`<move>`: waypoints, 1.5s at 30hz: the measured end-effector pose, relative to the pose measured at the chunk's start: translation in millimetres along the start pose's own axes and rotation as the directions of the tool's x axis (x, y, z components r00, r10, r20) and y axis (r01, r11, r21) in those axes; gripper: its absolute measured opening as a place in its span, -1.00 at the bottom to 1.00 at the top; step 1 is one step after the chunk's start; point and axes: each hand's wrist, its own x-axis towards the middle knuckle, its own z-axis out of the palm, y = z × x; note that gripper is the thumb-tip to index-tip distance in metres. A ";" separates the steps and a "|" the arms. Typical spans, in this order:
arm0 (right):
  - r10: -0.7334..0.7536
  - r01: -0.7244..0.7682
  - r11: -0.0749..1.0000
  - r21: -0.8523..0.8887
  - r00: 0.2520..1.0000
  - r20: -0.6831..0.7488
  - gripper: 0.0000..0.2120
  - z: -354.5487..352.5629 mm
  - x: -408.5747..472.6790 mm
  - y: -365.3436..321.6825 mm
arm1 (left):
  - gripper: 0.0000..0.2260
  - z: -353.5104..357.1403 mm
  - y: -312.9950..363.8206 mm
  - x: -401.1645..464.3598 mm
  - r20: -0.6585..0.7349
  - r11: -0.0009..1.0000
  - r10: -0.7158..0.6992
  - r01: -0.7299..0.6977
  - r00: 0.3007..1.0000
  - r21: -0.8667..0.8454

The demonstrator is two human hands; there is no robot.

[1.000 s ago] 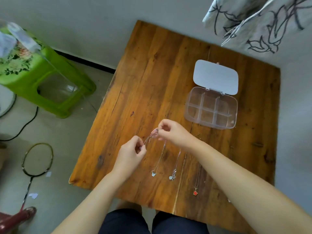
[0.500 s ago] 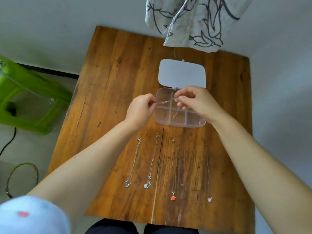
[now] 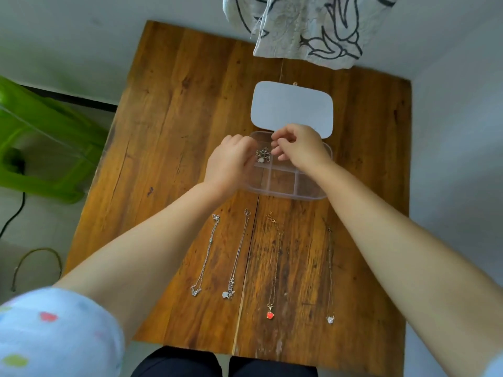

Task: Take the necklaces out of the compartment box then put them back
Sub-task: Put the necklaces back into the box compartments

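A clear plastic compartment box [image 3: 283, 187] lies open on the wooden table [image 3: 174, 118], its white lid [image 3: 294, 107] folded back. A bunched silver necklace [image 3: 262, 155] with a pale pendant sits in the box's back left compartment. My left hand [image 3: 231, 161] and my right hand [image 3: 302, 148] hover over the box on either side of that necklace, fingertips pinched at its chain. Several other necklaces lie stretched out in a row nearer to me, among them a silver one [image 3: 207, 257] and one with a red pendant [image 3: 270, 315].
A patterned cloth [image 3: 307, 25] hangs above the table's far edge. A green plastic stool [image 3: 40, 137] stands on the floor to the left, with a cable and a racket frame [image 3: 35, 257] nearby. Walls close in behind and to the right.
Both hands carried a necklace from the near row up to the box, then lowered it from a taut stretch into a bunch in the back left compartment.
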 end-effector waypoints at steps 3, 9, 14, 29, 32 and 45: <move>-0.115 0.116 0.993 -0.021 0.992 0.045 -0.83 7.9 -27.1 -8.8 | -0.92 -18.4 -8.4 -40.9 -0.034 0.973 -0.178 0.171 0.983 -0.154; -0.264 0.502 0.789 -0.356 0.799 0.541 -0.79 80.9 -82.4 1.2 | -0.97 -29.3 -34.2 -181.2 0.199 0.888 -0.418 0.445 0.886 -0.117; -0.354 0.728 0.483 -0.486 0.670 0.653 -0.78 124.1 -98.0 10.7 | -0.78 -18.1 -30.6 -241.4 0.280 0.909 -0.417 0.402 0.865 0.111; -0.042 0.010 0.996 0.084 0.920 0.390 -0.86 110.9 -117.3 0.2 | -0.91 -32.7 -26.9 -211.5 0.212 0.865 -0.345 0.398 0.914 -0.305; 0.057 -0.197 0.861 0.469 0.954 0.295 -0.83 82.6 -113.1 0.0 | -0.90 -40.8 -10.4 -165.0 0.130 0.843 -0.323 0.348 0.937 -0.411; 0.106 -0.087 0.988 0.126 0.982 -0.155 -0.85 -14.5 -12.9 13.7 | -0.90 27.2 40.4 25.0 0.068 0.980 -0.115 0.124 0.991 -0.155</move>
